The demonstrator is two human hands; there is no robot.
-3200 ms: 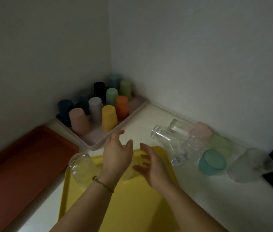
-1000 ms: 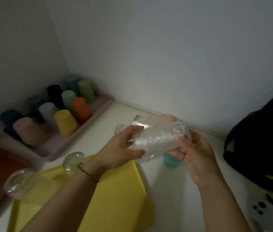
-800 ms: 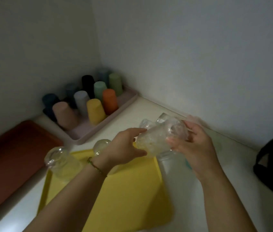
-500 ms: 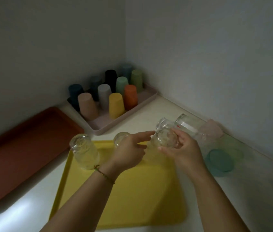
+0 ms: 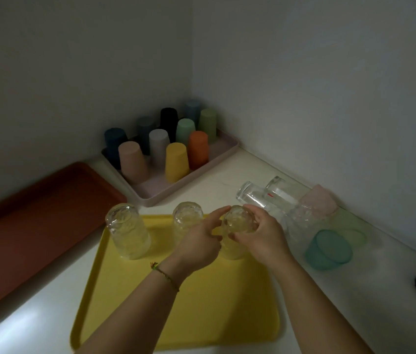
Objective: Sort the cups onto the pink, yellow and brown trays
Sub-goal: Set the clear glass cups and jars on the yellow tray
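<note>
Glass, likely slippery and fragile: the upturned cup (image 5: 237, 227) is at the yellow tray's (image 5: 202, 315) far right corner, right hand (image 5: 261, 237) gripping around its base, left hand's (image 5: 198, 242) straight forefinger touching it.

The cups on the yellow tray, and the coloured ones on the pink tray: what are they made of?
Clear cups on the yellow tray: transparent, bumpy-walled, glinting, the yellow showing through; glass or clear plastic, I cannot tell which. Coloured cups on the pink tray: opaque, matte, no shine; probably plastic.
</note>
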